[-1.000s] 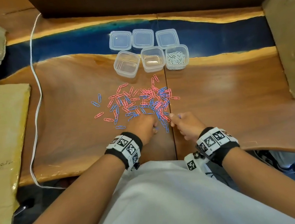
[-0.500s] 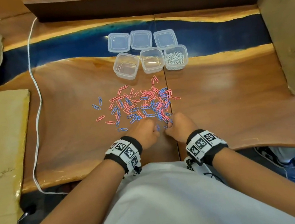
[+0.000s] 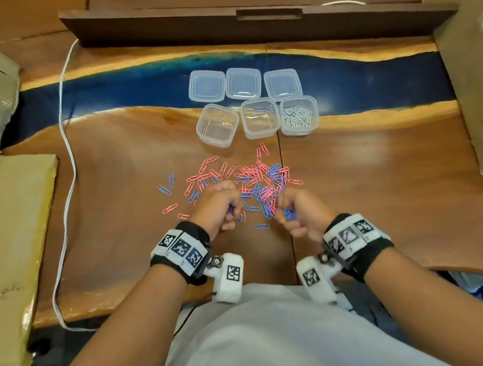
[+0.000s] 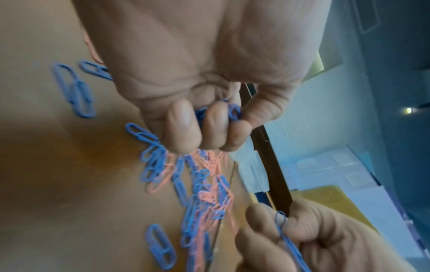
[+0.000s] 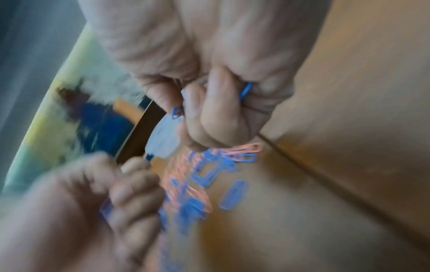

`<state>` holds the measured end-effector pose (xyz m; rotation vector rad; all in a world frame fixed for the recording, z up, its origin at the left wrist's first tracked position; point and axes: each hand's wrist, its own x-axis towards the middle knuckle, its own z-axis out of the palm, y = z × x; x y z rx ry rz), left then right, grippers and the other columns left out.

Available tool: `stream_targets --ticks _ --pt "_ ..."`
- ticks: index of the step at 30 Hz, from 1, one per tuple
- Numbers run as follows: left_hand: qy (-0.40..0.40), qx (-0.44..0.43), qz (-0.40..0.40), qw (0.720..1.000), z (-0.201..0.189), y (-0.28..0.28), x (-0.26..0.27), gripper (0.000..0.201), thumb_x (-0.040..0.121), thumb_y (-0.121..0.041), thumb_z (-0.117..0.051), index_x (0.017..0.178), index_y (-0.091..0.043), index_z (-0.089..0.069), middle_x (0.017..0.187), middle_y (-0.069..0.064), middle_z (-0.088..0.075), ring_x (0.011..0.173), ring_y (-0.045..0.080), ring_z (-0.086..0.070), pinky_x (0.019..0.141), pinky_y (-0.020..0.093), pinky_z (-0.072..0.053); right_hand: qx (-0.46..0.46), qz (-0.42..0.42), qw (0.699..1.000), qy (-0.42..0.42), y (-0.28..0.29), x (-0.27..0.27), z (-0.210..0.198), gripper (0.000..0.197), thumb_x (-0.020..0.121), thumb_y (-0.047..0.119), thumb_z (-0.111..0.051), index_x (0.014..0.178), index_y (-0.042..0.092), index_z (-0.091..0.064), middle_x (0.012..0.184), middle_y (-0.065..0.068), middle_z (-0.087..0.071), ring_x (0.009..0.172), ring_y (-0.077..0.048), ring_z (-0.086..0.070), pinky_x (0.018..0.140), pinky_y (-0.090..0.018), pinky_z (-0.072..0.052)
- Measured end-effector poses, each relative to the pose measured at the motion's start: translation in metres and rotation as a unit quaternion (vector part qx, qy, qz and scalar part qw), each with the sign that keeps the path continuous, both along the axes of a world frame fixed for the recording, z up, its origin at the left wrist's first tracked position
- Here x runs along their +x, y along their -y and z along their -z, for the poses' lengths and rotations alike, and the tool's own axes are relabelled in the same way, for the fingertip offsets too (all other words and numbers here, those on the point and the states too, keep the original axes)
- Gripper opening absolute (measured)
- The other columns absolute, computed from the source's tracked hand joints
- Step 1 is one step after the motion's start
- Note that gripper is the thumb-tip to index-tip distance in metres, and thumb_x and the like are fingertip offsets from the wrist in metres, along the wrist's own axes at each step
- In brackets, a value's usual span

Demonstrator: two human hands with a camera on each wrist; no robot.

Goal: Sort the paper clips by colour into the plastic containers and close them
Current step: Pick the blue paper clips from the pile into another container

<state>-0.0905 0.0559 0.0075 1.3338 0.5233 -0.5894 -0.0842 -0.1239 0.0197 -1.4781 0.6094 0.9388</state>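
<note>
My left hand (image 3: 218, 205) and right hand (image 3: 300, 210), both fisted on blue clips (image 4: 234, 112), just below the mixed pile (image 3: 252, 181).

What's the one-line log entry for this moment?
left hand: grips blue paper clips | right hand: grips blue clips | white clips: sorted | lids: off

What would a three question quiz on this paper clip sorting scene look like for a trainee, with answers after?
1. True or false: both the left hand and the right hand hold blue clips.
2. How many open tubs stand behind the mixed pile?
3. Which tub already holds clips: A left tub, B middle tub, C right tub?

Key: 1 true. 2 three. 3 C, holding white clips.
</note>
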Motion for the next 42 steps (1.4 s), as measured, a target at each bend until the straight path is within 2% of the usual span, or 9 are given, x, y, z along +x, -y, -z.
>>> stream_targets --ticks 4,12,18,21,25,29,33,38,42 --pt "-0.026 -0.045 -0.047 0.998 -0.018 0.008 0.034 0.028 0.067 0.008 -0.028 0.065 -0.020 -0.034 0.045 0.002 -0.032 0.033 0.011 -0.018 0.042 0.013 -0.013 0.165 0.164 0.972 -0.043 -0.009 0.055 -0.018 0.018 0.056 0.005 -0.034 0.045 0.018 -0.029 0.042 -0.002 -0.035 0.027 -0.009 -0.017 0.031 -0.008 -0.013" --pt "-0.055 -0.089 -0.082 0.991 -0.044 0.022 0.109 0.016 0.079 -0.001 -0.040 0.070 -0.015 -0.045 0.058 0.001 -0.041 0.044 0.011 -0.032 0.040 0.018 -0.028 0.155 0.183 0.971 -0.019 -0.030 0.150 -0.034 0.021 0.076 0.003 -0.034 0.065 0.019 -0.027 0.055 0.001 -0.028 0.038 -0.010 -0.026 0.032 -0.017 -0.024" --pt "-0.070 -0.075 -0.116 0.988 -0.044 0.023 0.136 0.013 0.083 -0.003 -0.046 0.074 -0.011 -0.051 0.070 0.004 -0.053 0.058 0.012 -0.052 0.048 0.027 -0.046 0.145 0.236 0.960 -0.042 -0.032 0.164 -0.042 0.012 0.088 0.010 -0.049 0.093 -0.001 -0.051 0.090 -0.018 -0.053 0.077 -0.026 -0.058 0.060 -0.033 -0.060" --pt "-0.082 -0.068 -0.137 0.985 -0.045 0.021 0.142 0.010 0.084 -0.003 -0.045 0.078 -0.008 -0.052 0.074 0.007 -0.054 0.064 0.014 -0.054 0.061 0.035 -0.052 0.161 0.228 0.958 -0.067 -0.027 0.165 -0.054 0.028 0.091 0.019 -0.051 0.097 -0.008 -0.049 0.096 -0.026 -0.057 0.088 -0.031 -0.060 0.079 -0.034 -0.055" --pt "-0.093 -0.079 -0.142 0.982 -0.052 0.022 0.149 0.011 0.089 -0.006 -0.043 0.086 -0.001 -0.051 0.082 0.012 -0.051 0.074 0.019 -0.054 0.068 0.034 -0.051 0.213 0.206 0.950 -0.095 -0.024 0.160 -0.069 0.039 0.094 0.025 -0.045 0.096 -0.014 -0.046 0.080 -0.030 -0.064 0.099 -0.032 -0.063 0.071 -0.033 -0.056" --pt "-0.092 -0.084 -0.142 0.982 -0.057 0.024 0.160 0.017 0.088 -0.008 -0.047 0.101 0.002 -0.052 0.101 0.017 -0.053 0.098 0.028 -0.056 0.091 0.038 -0.050 0.265 0.238 0.930 -0.093 -0.016 0.152 -0.073 0.040 0.094 0.026 -0.047 0.102 -0.013 -0.041 0.118 -0.029 -0.053 0.119 -0.031 -0.055 0.088 -0.037 -0.050" --pt "-0.084 -0.074 -0.122 0.986 -0.062 0.031 0.165 0.027 0.089 -0.012 -0.050 0.113 0.000 -0.050 0.118 0.020 -0.049 0.108 0.032 -0.053 0.094 0.040 -0.047 0.199 0.225 0.953 -0.041 0.011 0.130 -0.058 0.034 0.093 0.021 -0.047 0.104 -0.011 -0.049 0.132 -0.028 -0.050 0.128 -0.034 -0.050 0.109 -0.040 -0.041" --pt "-0.065 -0.058 -0.102 0.991 -0.065 0.033 0.156 0.043 0.092 -0.014 -0.048 0.132 0.003 -0.043 0.136 0.025 -0.044 0.128 0.036 -0.045 0.107 0.044 -0.040 0.121 0.203 0.972 -0.013 0.037 0.086 -0.026 0.022 0.093 0.013 -0.044 0.100 0.001 -0.061 0.111 -0.018 -0.067 0.101 -0.027 -0.066 0.085 -0.032 -0.056" --pt "0.015 0.059 -0.034 0.998 -0.058 0.023 0.134 0.019 0.091 -0.015 -0.054 0.105 -0.006 -0.063 0.100 0.008 -0.069 0.089 0.021 -0.067 0.070 0.034 -0.056 -0.029 0.090 0.994 0.063 0.038 0.058 -0.008 0.010 0.092 0.006 -0.055 0.089 0.007 -0.065 0.086 -0.012 -0.070 0.067 -0.020 -0.065 0.059 -0.029 -0.058"
